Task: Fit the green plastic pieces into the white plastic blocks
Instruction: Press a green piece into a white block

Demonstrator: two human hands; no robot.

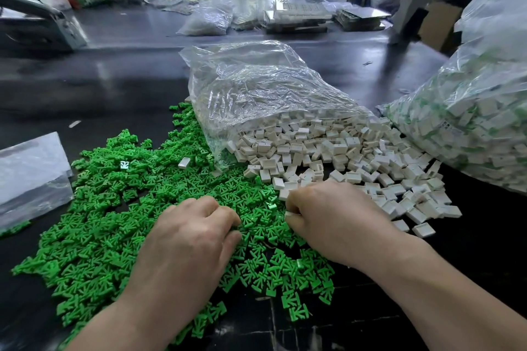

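Observation:
A wide heap of green plastic pieces (114,208) covers the dark table in front of me. Right of it lies a spread of white plastic blocks (342,157), spilling from an open clear bag (256,85). My left hand (188,239) rests knuckles-up on the green heap with its fingers curled down into the pieces; what the fingertips hold is hidden. My right hand (336,219) sits where the two heaps meet, fingers curled, and pinches a white block (290,214) at its fingertips.
A large clear bag (479,122) packed with white blocks and green bits stands at the right. A flat empty plastic bag (31,174) lies at the left edge. More bags and trays (296,16) clutter the far side of the table.

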